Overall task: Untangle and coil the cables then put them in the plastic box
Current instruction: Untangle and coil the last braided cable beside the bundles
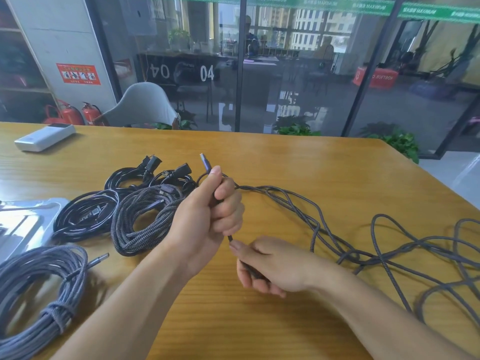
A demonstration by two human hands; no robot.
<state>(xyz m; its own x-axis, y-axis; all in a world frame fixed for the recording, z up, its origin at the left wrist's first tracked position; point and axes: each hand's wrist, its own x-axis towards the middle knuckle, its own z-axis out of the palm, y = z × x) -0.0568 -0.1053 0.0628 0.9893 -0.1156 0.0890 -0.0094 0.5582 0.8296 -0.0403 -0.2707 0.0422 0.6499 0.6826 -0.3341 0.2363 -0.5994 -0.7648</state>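
Note:
My left hand (207, 211) grips the end of a grey braided cable, and its metal plug (205, 162) sticks up above my thumb. Just below it, my right hand (270, 266) holds the same cable between curled fingers. The rest of this loose cable (384, 253) sprawls in tangled loops over the right side of the table. On the left lie a coiled grey braided cable (140, 224), coiled black cables (85, 216) with plugs (152, 162), and a large tied grey coil (39, 294). The clear plastic box (23, 224) sits at the left edge.
A white power bank (45, 137) lies at the far left of the wooden table (298, 162). A grey chair (142, 105) stands behind the table, before a glass wall. The table's right edge runs diagonally at the right.

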